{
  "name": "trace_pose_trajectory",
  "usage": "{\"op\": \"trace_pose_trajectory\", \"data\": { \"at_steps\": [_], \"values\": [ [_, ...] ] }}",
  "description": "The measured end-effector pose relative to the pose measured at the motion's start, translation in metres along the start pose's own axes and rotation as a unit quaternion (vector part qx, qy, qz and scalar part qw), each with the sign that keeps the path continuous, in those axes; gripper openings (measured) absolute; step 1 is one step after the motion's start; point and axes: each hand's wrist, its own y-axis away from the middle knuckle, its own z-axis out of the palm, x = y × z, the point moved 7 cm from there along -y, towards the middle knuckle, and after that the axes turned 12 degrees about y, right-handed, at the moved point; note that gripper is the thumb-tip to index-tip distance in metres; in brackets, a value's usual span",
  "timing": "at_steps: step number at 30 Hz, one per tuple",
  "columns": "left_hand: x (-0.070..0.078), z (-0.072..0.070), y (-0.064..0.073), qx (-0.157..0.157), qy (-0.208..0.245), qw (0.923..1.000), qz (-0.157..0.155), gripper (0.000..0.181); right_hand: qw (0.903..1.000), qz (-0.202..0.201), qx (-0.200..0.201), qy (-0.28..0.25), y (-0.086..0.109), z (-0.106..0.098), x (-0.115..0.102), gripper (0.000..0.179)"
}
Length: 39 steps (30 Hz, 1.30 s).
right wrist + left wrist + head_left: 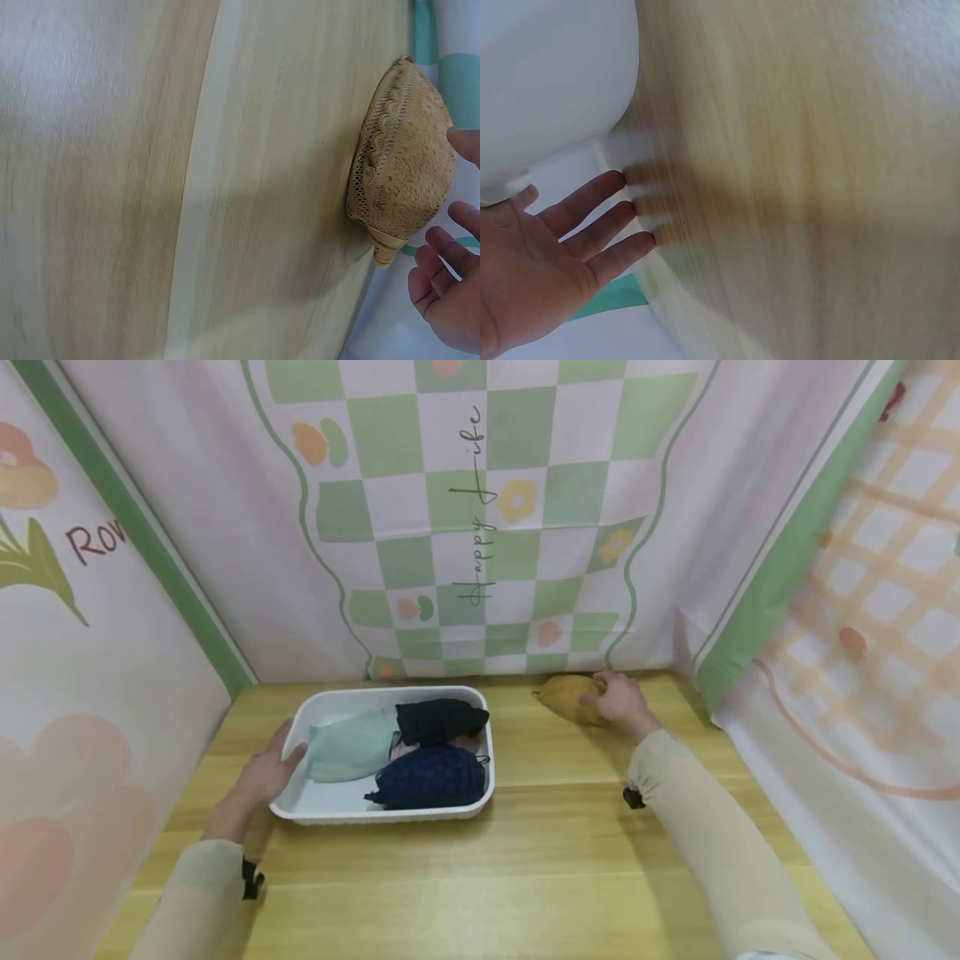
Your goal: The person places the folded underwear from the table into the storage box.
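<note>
In the head view my left hand (264,770) is at the left end of a white tray (390,817), thumb over the rim. The left wrist view shows the other fingers (592,199) spread outside the tray's wall. My right hand (621,697) reaches over a mustard-yellow lace pouch (562,695) at the table's back edge. In the right wrist view the fingers are parted beside the pouch (405,157), with the thumb near its upper side; whether they touch cannot be made out. The tray holds a pale green pouch (352,747), a black cloth pouch (438,721) and a navy drawstring pouch (431,777).
A light wooden table (525,877) carries everything. Behind it hangs a green-and-white checked curtain (517,635). Patterned cloth also hangs at the left (112,735) and right (847,735) sides. Something pinkish shows between the pouches in the tray.
</note>
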Motion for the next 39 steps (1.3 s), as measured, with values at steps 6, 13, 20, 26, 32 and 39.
{"op": "trace_pose_trajectory", "data": {
  "at_steps": [6,13,20,26,32,39],
  "values": [
    [-0.002,0.002,-0.002,-0.003,0.002,0.9999,-0.012,0.076,0.9996,-0.002,0.007,0.027,-0.008,0.005,0.001,0.082],
    [0.0,0.001,-0.004,0.001,0.007,1.0,-0.006,0.077,0.9985,0.001,0.008,0.054,-0.012,0.013,0.006,0.088],
    [0.002,0.003,-0.005,0.003,-0.007,0.9999,0.01,0.075,0.9977,0.02,-0.009,0.065,-0.011,0.016,0.011,0.096],
    [0.002,0.002,-0.008,0.004,-0.008,0.9999,0.008,0.075,0.9979,0.023,-0.011,0.06,-0.009,0.02,0.011,0.097],
    [0.002,-0.001,-0.007,0.003,-0.004,1.0,0.001,0.075,0.9982,0.024,-0.014,0.054,-0.011,0.031,0.009,0.096],
    [-0.002,-0.001,-0.004,0.003,-0.003,1.0,0.001,0.074,0.9983,0.014,-0.003,0.056,-0.011,0.04,0.005,0.091]
  ]
}}
